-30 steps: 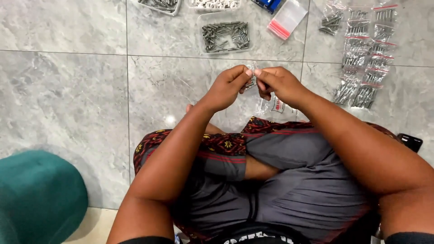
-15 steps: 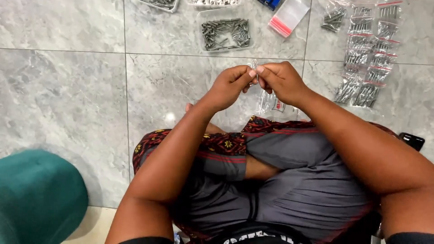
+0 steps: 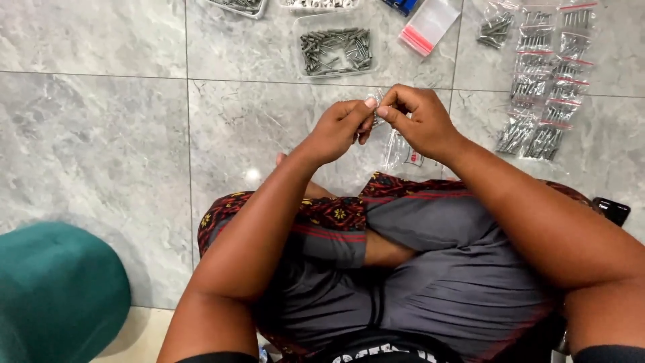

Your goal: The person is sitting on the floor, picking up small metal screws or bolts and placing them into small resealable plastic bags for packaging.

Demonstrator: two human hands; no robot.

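Both hands meet above the floor [image 3: 121, 148]: left hand [image 3: 339, 131] and right hand [image 3: 420, 121] pinch a small clear bag [image 3: 377, 115] between fingertips, its length hanging toward the lap.

A small clear plastic bag [image 3: 396, 144] with a few grey screws [image 3: 376, 117] hangs from the pinch of both hands' fingertips, its lower part drooping just below them.

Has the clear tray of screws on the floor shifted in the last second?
No. The clear tray of screws lies just beyond the same tile seam, as before; only the camera view drifted slightly.
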